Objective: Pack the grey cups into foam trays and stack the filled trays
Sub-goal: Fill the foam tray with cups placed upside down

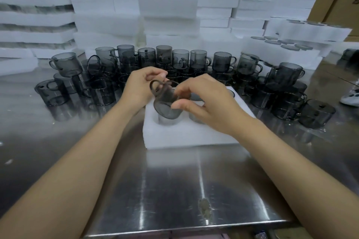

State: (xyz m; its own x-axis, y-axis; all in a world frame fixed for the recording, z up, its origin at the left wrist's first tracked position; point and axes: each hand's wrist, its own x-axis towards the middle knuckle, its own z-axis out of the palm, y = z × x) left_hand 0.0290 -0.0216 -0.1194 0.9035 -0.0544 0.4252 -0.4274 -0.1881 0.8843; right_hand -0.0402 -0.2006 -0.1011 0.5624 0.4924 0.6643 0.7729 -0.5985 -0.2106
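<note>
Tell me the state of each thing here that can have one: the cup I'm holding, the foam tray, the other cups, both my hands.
Grey see-through handled cup: tilted, held over the tray, not seated.
White foam tray: lying flat, partly hidden by the hands.
Left hand: holds the cup at its handle side.
Right hand: pinches the cup's body.
Loose grey cups: piled behind the tray, unpacked.

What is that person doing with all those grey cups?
A person is packing cups into foam. The left hand and right hand hold one cup, tipped, just over a hole in the tray on the table. Many more cups wait behind it, some piled up, and foam stacks stand farther back.
</note>
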